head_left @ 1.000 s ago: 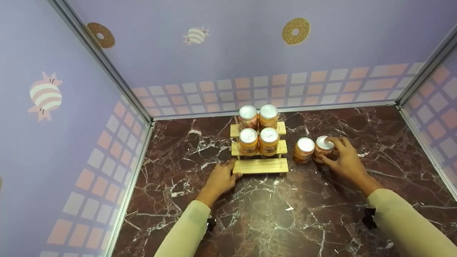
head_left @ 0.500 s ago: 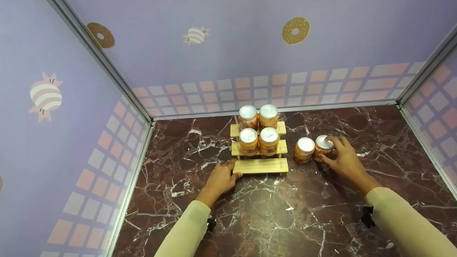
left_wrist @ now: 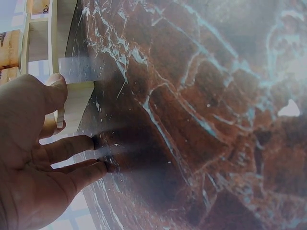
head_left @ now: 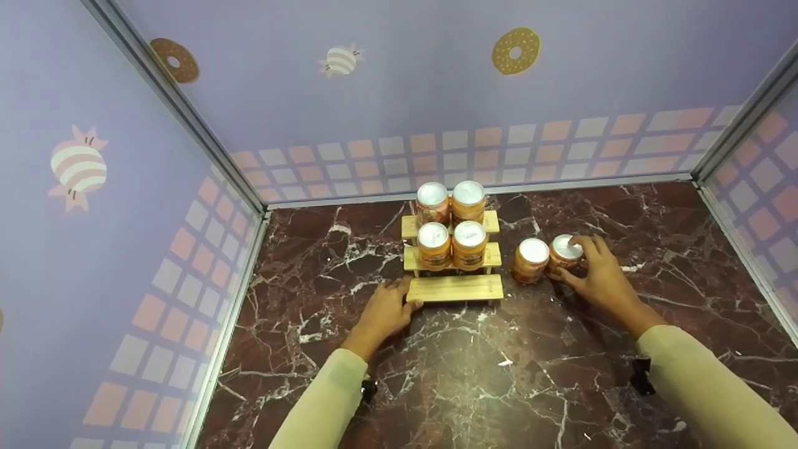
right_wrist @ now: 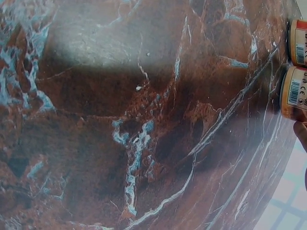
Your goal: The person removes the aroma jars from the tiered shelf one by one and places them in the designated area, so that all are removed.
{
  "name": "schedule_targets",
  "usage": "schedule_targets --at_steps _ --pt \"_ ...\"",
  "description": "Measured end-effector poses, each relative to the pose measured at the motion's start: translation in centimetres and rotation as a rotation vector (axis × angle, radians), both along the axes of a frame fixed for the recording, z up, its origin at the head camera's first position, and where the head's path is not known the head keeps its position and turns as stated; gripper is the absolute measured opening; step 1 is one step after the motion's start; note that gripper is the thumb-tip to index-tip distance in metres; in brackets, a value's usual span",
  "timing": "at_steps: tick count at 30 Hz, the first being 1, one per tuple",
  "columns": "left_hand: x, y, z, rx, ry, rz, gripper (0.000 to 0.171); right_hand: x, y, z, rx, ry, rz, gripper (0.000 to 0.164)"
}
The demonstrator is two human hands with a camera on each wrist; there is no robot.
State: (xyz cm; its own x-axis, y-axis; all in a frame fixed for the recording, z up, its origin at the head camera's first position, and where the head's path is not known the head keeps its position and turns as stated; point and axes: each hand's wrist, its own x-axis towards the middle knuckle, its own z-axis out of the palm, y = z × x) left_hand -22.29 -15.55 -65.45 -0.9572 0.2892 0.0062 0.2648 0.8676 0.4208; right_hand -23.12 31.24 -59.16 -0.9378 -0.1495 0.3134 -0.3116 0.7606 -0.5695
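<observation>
At the left end of the lowest step of a three-step wooden rack, my left hand pinches the board between thumb and index finger. In the left wrist view its other fingers reach down to the tabletop. My right hand grips an orange jar with a white top, thumb at the near side and a finger over the top rim. That jar stands on the table close beside a matching jar. The right wrist view catches only the gripped jar's labelled side and one fingertip.
Two jars sit on the rack's middle step and two more on its top step. Dark marbled stone forms the tabletop. A printed lilac wall stands close behind the rack, with side walls at left and right.
Hardly anything has moved: both hands keep their places at the rack and the jar. The whole head view has shifted very slightly.
</observation>
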Motion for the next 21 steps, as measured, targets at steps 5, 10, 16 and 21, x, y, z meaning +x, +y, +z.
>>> schedule_targets --at_steps 5,10,16,21 --pt "0.2 0.2 0.6 -0.023 0.017 -0.005 0.078 0.0 0.0 0.0 0.01 0.017 0.007 0.065" --pt "-0.3 -0.1 -0.8 0.005 0.027 -0.011 0.075 0.1 0.0 0.1 0.031 0.022 0.018 0.062" --pt "0.2 0.1 0.5 -0.014 0.039 -0.027 0.075 0.1 0.1 0.1 0.042 0.02 0.015 0.064" --pt "0.9 0.6 2.6 0.004 -0.015 -0.015 0.073 0.2 0.1 0.3 0.052 0.018 0.015 0.065"
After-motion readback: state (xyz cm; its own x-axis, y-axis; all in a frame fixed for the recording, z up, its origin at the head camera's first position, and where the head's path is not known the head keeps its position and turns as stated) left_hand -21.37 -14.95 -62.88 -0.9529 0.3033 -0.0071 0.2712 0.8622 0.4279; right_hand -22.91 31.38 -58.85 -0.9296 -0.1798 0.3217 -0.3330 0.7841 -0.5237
